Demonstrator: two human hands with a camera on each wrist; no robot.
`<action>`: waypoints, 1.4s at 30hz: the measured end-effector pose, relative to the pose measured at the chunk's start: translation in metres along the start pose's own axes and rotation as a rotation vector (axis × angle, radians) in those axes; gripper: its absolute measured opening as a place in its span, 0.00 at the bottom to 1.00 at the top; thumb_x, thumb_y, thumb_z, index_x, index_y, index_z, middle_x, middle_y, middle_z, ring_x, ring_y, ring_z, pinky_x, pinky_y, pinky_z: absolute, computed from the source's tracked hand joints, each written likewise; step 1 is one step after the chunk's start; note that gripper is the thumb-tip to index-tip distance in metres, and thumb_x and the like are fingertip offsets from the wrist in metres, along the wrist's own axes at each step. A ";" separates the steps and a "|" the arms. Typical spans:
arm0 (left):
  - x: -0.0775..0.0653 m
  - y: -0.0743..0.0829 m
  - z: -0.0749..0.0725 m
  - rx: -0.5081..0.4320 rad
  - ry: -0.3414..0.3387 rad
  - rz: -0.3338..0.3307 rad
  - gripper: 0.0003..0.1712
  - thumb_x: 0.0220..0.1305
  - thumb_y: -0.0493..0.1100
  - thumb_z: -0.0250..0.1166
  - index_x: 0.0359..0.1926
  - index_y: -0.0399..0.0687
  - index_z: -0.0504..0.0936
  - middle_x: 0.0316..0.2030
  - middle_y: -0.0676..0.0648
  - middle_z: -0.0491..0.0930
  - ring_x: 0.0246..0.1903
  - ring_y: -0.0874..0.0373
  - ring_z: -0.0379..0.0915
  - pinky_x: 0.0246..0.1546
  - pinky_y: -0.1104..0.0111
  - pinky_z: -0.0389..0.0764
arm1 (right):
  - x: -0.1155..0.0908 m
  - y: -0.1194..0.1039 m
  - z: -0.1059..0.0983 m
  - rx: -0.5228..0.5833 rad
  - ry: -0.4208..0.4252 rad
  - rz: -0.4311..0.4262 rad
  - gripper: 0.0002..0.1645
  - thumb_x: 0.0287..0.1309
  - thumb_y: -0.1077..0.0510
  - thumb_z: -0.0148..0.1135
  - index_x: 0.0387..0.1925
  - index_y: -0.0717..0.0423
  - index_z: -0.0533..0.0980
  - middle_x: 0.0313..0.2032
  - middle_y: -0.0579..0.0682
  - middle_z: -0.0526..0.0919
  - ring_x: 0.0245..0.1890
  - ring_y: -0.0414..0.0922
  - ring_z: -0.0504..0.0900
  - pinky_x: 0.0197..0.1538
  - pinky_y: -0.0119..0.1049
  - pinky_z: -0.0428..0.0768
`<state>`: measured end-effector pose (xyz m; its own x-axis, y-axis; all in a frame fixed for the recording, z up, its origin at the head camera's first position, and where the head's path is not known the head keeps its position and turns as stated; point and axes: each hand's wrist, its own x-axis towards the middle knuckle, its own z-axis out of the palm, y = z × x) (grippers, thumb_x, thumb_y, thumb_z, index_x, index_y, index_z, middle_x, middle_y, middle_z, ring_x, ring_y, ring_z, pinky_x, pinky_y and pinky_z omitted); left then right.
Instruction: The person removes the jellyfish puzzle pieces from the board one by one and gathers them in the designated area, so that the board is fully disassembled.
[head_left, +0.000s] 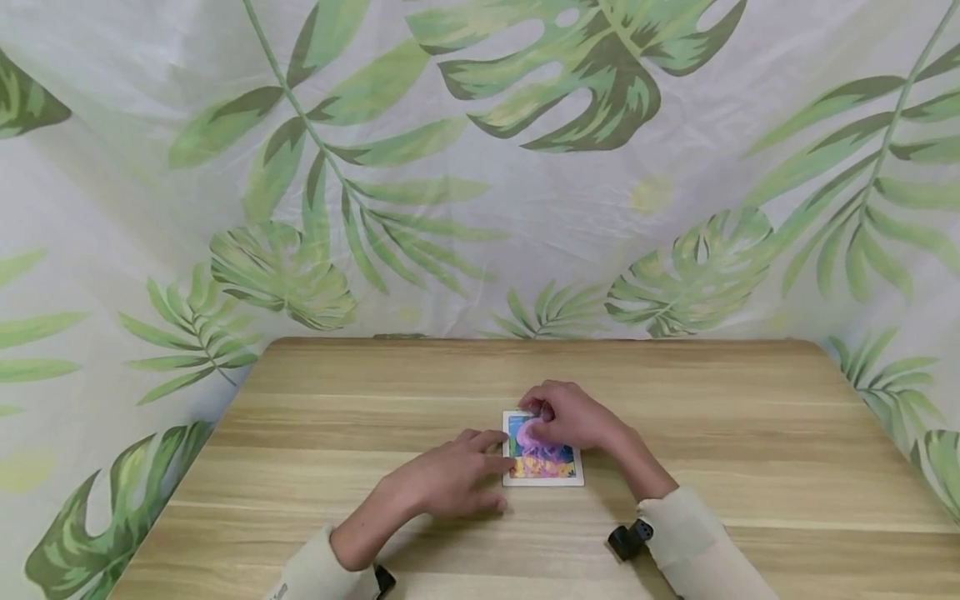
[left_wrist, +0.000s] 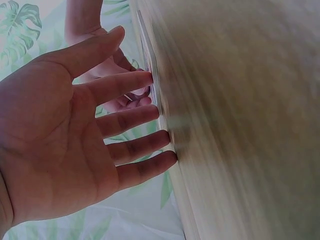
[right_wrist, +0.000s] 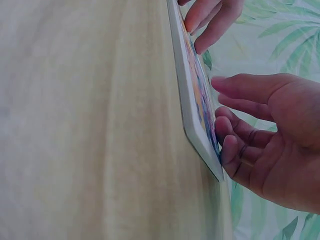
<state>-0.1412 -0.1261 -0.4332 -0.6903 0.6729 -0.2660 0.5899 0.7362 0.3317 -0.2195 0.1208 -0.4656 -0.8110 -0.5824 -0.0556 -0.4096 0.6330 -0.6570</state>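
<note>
A small square picture board (head_left: 543,482) with a white border lies flat on the wooden table. Its print has a pink shape over blue, with yellow along the bottom. My left hand (head_left: 457,475) is at its left side, fingers spread and nearly straight; in the left wrist view the fingertips (left_wrist: 150,112) touch the board's edge and the table. Over the upper right of the picture is my right hand (head_left: 573,415), thumb extended and other fingers loosely bent. In the right wrist view, bent fingers (right_wrist: 232,145) meet the board's edge, and nothing held is visible between them.
The wood-grain table (head_left: 360,375) extends around the board, its far edge close to a hanging cloth (head_left: 465,250) printed with green leaves. A black device (head_left: 628,540) is by the right sleeve, and another dark one (head_left: 385,580) is by the left sleeve.
</note>
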 end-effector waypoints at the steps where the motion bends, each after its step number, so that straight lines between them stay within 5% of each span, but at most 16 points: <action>1: 0.000 0.000 -0.001 0.000 -0.001 0.000 0.31 0.74 0.56 0.70 0.73 0.55 0.81 0.80 0.41 0.66 0.77 0.40 0.65 0.72 0.45 0.77 | 0.001 0.000 0.000 0.003 0.002 0.001 0.19 0.66 0.59 0.73 0.56 0.59 0.85 0.43 0.48 0.85 0.39 0.39 0.78 0.46 0.33 0.80; 42: 0.004 -0.001 -0.002 0.005 -0.015 -0.010 0.32 0.75 0.60 0.67 0.73 0.56 0.80 0.80 0.41 0.66 0.77 0.39 0.64 0.74 0.45 0.74 | 0.003 -0.015 0.007 -0.011 0.029 0.006 0.18 0.61 0.62 0.78 0.52 0.58 0.87 0.42 0.49 0.88 0.39 0.42 0.82 0.44 0.32 0.82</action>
<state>-0.1452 -0.1242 -0.4326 -0.6896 0.6667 -0.2828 0.5851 0.7430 0.3249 -0.2123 0.1059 -0.4611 -0.8251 -0.5637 -0.0375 -0.4092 0.6421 -0.6483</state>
